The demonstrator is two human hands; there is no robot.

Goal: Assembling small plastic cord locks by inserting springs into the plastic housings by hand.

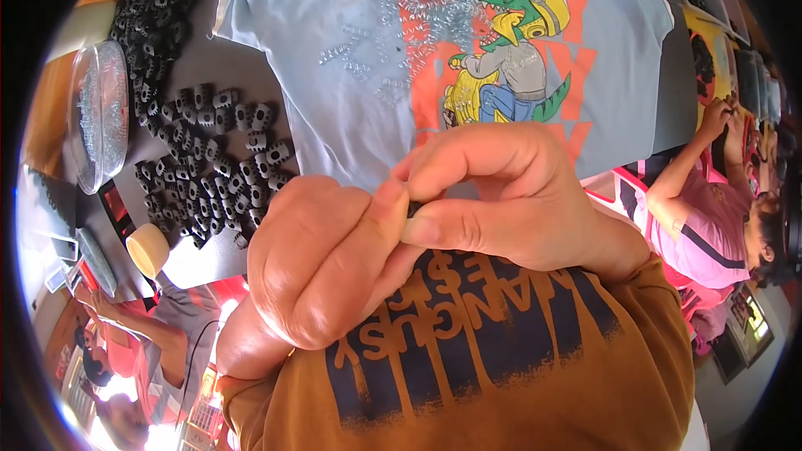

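Between my two thumbs sits a small dark part (411,209), and I can see only a sliver of it; its shape is swallowed by my fingers. My left hand (322,263) is curled into a loose fist with its thumb pressed against the part, and my right hand (501,196) is closed down on it from the other side, forefinger bent over the top. Both hands are held close to my chest, above my brown shirt (501,342), so they block the near edge of the table (225,58). Beyond them a light blue shirt (334,42) with a cartoon print lies spread on the table, with tiny metal springs (434,0) scattered on it, too small to make out singly. To the left lies a heap of black plastic pieces (209,163), a clear round lid (98,113) and a roll of tape (149,249). A person in pink (693,209) is cut off at the right rim.
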